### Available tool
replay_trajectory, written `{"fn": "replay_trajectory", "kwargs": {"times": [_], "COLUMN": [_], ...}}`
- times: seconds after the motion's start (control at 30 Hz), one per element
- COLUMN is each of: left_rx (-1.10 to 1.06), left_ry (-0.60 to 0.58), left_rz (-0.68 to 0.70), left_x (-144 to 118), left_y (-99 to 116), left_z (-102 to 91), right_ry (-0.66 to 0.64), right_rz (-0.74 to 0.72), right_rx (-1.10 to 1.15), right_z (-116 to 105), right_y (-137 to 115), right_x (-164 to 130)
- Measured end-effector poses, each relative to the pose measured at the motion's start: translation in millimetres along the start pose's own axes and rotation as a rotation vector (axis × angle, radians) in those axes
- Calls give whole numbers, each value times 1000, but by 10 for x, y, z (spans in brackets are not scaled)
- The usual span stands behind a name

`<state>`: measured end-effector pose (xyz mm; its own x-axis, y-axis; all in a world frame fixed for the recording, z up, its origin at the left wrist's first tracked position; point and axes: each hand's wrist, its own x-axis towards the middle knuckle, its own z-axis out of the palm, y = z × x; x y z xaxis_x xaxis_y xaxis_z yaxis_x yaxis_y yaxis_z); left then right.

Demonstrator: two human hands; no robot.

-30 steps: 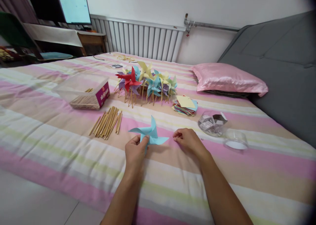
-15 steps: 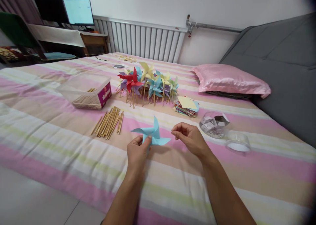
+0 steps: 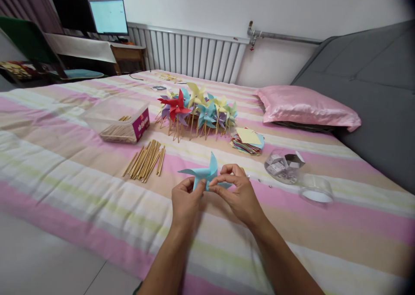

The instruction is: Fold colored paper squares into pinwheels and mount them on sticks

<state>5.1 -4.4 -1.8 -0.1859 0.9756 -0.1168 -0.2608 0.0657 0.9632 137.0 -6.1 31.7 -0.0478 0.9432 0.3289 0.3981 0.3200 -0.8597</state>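
Note:
A light blue paper pinwheel (image 3: 203,172) is held just above the striped bedspread (image 3: 81,174). My left hand (image 3: 185,203) pinches it from below at its centre. My right hand (image 3: 236,192) meets it from the right, fingertips pressed at the pinwheel's middle; whether they also hold something small there, I cannot tell. Loose wooden sticks (image 3: 145,160) lie to the left of my hands. Finished pinwheels on sticks (image 3: 196,109) in red, yellow, blue and purple are piled farther back.
A clear box with sticks (image 3: 118,118) sits at left. A stack of coloured paper squares (image 3: 248,140), a clear jar lying on its side (image 3: 285,166) and its lid (image 3: 316,189) are at right. A pink pillow (image 3: 308,107) and grey headboard lie beyond.
My right hand rose from the bedspread and moved left to the pinwheel's centre. My left hand kept hold of the pinwheel and lifted it slightly.

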Motion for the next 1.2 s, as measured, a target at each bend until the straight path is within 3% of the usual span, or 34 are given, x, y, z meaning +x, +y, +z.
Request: {"fn": "replay_trajectory", "kwargs": {"times": [0.3,0.63,1.2], "left_rx": [-47,-90,-54], "left_ry": [-94,-143,-122], "left_rz": [3,13,34], "left_x": [-35,-43,-54], "left_y": [93,107,159], "left_z": [20,17,30], "right_ry": [-2,36,-41], "right_rz": [73,63,114], "right_rx": [66,63,95], "right_z": [-9,-27,-60], "right_y": [28,29,-49], "right_x": [11,16,8]}}
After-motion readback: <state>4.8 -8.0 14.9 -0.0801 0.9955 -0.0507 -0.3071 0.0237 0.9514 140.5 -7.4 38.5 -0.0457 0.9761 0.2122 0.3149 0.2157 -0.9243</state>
